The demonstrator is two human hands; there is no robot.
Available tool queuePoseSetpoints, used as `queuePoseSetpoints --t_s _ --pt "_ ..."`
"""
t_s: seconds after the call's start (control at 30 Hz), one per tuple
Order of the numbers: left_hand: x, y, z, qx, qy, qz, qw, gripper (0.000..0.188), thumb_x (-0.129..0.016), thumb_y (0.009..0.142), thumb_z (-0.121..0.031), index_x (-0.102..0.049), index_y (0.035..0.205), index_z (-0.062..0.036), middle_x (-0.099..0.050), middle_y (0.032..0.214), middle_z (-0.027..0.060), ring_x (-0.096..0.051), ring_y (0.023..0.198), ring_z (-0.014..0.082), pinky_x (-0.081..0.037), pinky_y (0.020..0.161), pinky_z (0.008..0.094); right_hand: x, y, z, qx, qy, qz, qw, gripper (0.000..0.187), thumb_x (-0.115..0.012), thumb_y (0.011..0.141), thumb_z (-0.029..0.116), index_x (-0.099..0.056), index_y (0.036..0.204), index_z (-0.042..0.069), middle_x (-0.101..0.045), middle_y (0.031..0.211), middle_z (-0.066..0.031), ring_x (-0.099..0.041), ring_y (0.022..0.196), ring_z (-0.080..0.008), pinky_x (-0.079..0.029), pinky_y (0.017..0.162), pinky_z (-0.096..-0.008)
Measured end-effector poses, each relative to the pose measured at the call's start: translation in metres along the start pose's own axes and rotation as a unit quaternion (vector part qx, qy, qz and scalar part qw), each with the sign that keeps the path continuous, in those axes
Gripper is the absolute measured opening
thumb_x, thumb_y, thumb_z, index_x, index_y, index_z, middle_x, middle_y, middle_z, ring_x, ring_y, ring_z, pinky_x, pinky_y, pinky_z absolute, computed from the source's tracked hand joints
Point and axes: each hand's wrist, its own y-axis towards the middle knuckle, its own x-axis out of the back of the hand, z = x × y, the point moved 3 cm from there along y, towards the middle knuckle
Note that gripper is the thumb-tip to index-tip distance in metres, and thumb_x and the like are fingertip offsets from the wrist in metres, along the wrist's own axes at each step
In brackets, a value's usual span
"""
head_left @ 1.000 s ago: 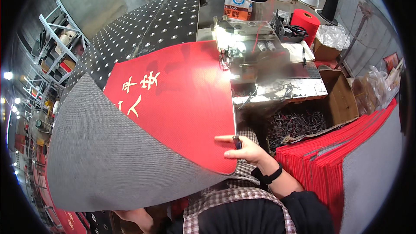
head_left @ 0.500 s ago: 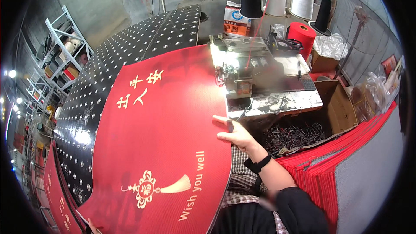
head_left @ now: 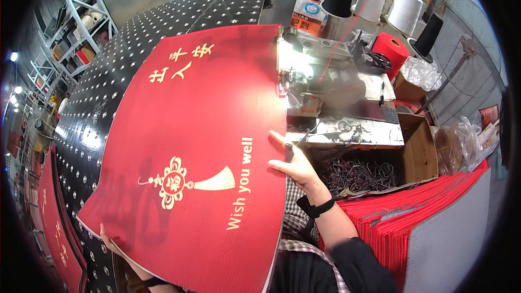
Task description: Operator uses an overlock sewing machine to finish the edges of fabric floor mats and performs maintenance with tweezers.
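Note:
A large red door mat (head_left: pixel 190 130) with gold characters and a gold knot design lies flat, face up, on the black studded table (head_left: pixel 152 27). My right hand (head_left: pixel 293 163) grips its right edge, thumb on top, just in front of the sewing machine (head_left: pixel 320 76). My left hand (head_left: pixel 111 239) holds the mat's near left corner from underneath; only the fingers show. The mat's far right corner sits beside the machine's lit needle area.
A stack of red mats with grey backing (head_left: pixel 434 222) stands at my right. A cardboard box (head_left: pixel 418 152) of thread scraps sits below the machine. Thread cones (head_left: pixel 391 49) stand behind it. More red mats (head_left: pixel 51 228) hang at the table's left edge.
The mat, folded over with its grey underside showing a second ago, has been unfolded flat and slid forward along the machine. My right hand moved up its right edge.

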Motion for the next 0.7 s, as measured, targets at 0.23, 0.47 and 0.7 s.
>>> queuePoseSetpoints --t_s 0.23,0.47,0.7 --pt "-0.028 0.022 0.023 -0.381 0.446 0.073 0.807 0.056 -0.038 0.091 -0.04 -0.043 0.128 0.0019 -0.045 0.132 0.0172 -0.05 0.116 0.0293 -0.04 0.099 0.0431 -0.003 -0.004 0.011 -0.01 0.003 -0.006 1.0 0.077 -0.071 0.074 0.002 -0.033 0.141 0.002 -0.034 0.145 -0.0134 -0.029 0.135 -0.0214 -0.025 0.11 -0.0346" --pt "-0.097 0.062 0.033 0.086 -0.022 0.054 0.995 0.053 -0.038 0.09 -0.038 -0.046 0.124 0.0021 -0.05 0.126 0.0161 -0.051 0.113 0.0288 -0.04 0.098 0.0424 0.002 0.004 0.01 0.003 0.019 -0.017 1.0 0.083 -0.073 0.071 0.002 -0.029 0.142 0.0 -0.031 0.146 -0.0144 -0.026 0.136 -0.0219 -0.022 0.112 -0.0347" --pt "-0.118 0.098 0.036 0.081 0.053 0.04 0.994 0.053 -0.04 0.09 -0.04 -0.049 0.121 0.0021 -0.053 0.122 0.0135 -0.053 0.11 0.0261 -0.042 0.096 0.0384 0.002 0.018 0.021 0.0 0.03 -0.017 0.999 0.084 -0.073 0.07 -0.001 -0.029 0.142 -0.001 -0.031 0.146 -0.0144 -0.027 0.136 -0.0208 -0.025 0.11 -0.0334"
